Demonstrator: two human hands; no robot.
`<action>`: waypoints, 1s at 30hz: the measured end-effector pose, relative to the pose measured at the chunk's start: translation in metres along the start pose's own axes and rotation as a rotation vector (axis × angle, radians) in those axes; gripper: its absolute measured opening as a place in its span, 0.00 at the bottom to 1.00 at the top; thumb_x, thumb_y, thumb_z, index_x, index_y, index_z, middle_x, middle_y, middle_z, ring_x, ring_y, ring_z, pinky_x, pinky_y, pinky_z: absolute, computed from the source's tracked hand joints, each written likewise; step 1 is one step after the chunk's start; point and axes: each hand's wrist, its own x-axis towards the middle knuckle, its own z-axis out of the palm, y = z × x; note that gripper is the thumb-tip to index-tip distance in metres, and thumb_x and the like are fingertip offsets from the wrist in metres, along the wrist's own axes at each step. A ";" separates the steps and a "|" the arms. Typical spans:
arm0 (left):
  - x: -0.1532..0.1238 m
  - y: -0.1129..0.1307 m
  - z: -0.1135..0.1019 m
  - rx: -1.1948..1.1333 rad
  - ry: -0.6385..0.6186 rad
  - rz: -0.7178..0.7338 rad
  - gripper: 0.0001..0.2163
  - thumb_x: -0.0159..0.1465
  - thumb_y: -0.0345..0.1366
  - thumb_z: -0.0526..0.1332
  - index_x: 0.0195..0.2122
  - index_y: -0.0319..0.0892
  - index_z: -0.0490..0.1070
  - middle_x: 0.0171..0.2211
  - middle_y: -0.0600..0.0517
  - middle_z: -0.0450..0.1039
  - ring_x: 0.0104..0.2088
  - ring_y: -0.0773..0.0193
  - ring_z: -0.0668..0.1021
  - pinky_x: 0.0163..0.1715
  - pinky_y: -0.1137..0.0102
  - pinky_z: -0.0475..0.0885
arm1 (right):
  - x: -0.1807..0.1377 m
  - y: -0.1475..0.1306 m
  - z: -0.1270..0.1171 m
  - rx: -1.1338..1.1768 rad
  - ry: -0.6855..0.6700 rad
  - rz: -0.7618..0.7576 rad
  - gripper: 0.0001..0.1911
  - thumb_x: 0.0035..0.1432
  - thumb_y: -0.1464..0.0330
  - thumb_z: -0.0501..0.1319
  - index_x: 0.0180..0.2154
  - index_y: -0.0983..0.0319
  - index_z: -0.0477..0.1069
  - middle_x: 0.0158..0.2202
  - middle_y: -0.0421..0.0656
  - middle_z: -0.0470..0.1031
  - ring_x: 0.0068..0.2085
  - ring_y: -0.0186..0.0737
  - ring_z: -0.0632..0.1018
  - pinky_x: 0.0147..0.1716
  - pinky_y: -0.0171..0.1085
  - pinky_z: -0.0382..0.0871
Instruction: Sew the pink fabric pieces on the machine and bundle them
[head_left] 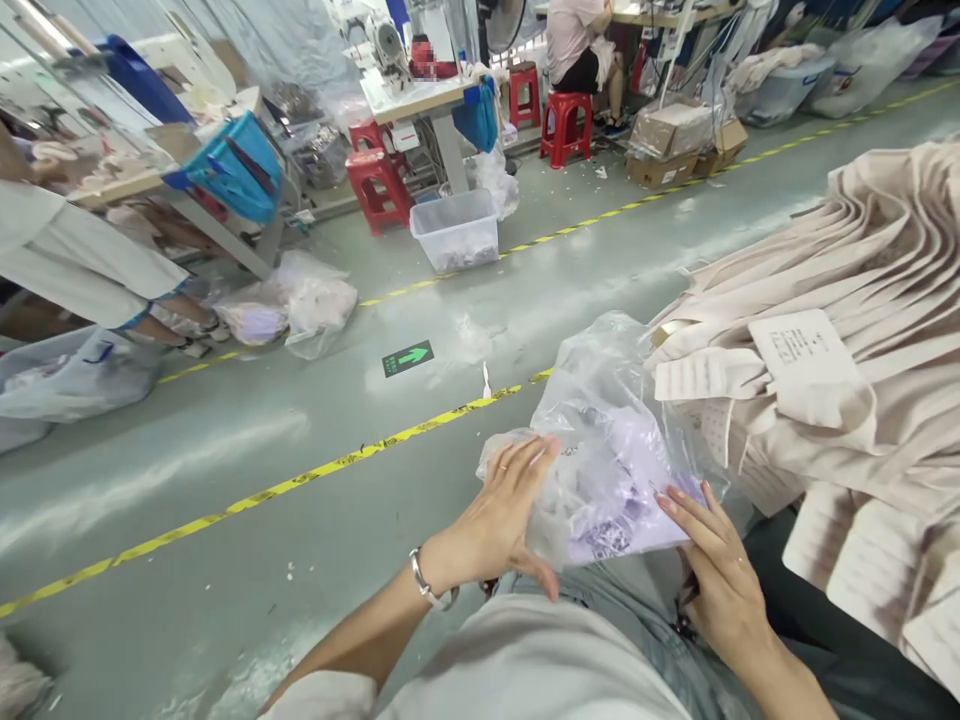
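A clear plastic bag with folded lilac cloth inside lies on my lap. My left hand rests against the bag's left side, its fingers stretched out and its thumb apart. At the right corner, my right hand has its fingers over the top of the bag and its palm beneath the edge; its thumb is hidden. Just right of the bag hangs a thick stack of beige fabric pieces with white paper labels on them.
Yellow-black tape and a green arrow sign mark the floor. Across the aisle are a translucent bin, red stools, a sewing table, and cardboard boxes. One person sits there; another person's legs show at left.
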 end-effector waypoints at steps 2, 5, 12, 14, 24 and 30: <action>0.003 0.002 -0.001 -0.144 -0.032 -0.050 0.51 0.54 0.63 0.66 0.71 0.47 0.42 0.60 0.39 0.64 0.57 0.47 0.70 0.60 0.51 0.61 | -0.012 -0.003 -0.005 0.046 0.071 0.090 0.26 0.56 0.85 0.54 0.53 0.60 0.68 0.55 0.48 0.74 0.58 0.50 0.73 0.61 0.64 0.63; 0.009 0.012 0.000 -0.208 -0.114 -0.073 0.31 0.62 0.59 0.61 0.61 0.48 0.64 0.44 0.47 0.75 0.43 0.57 0.76 0.50 0.62 0.68 | -0.027 -0.010 -0.016 0.065 0.151 0.290 0.21 0.59 0.81 0.56 0.50 0.58 0.72 0.47 0.46 0.78 0.53 0.51 0.77 0.58 0.66 0.66; 0.024 0.040 0.028 -0.338 -0.291 0.152 0.23 0.69 0.54 0.53 0.58 0.46 0.69 0.37 0.50 0.72 0.37 0.62 0.74 0.44 0.69 0.69 | -0.069 -0.018 -0.021 0.218 0.339 0.810 0.11 0.60 0.72 0.61 0.44 0.59 0.77 0.48 0.47 0.76 0.55 0.52 0.74 0.57 0.58 0.67; 0.029 0.044 0.032 -0.368 -0.259 0.116 0.24 0.70 0.53 0.54 0.61 0.45 0.66 0.40 0.48 0.71 0.39 0.62 0.74 0.44 0.69 0.70 | -0.075 -0.020 -0.020 0.262 0.338 0.844 0.12 0.60 0.72 0.61 0.46 0.59 0.77 0.51 0.47 0.75 0.56 0.52 0.73 0.58 0.57 0.66; 0.048 0.062 0.053 -0.183 -0.190 0.073 0.40 0.57 0.54 0.69 0.66 0.47 0.57 0.47 0.46 0.62 0.44 0.56 0.72 0.49 0.61 0.72 | -0.048 -0.031 -0.028 0.148 0.177 0.577 0.16 0.61 0.76 0.57 0.48 0.56 0.73 0.48 0.46 0.78 0.52 0.52 0.76 0.52 0.62 0.69; 0.059 0.055 0.041 -0.305 -0.273 0.068 0.10 0.66 0.29 0.60 0.48 0.43 0.70 0.35 0.53 0.67 0.35 0.64 0.72 0.42 0.70 0.69 | -0.045 -0.029 -0.030 0.098 0.151 0.514 0.17 0.60 0.78 0.56 0.46 0.54 0.70 0.47 0.44 0.78 0.50 0.50 0.77 0.52 0.64 0.69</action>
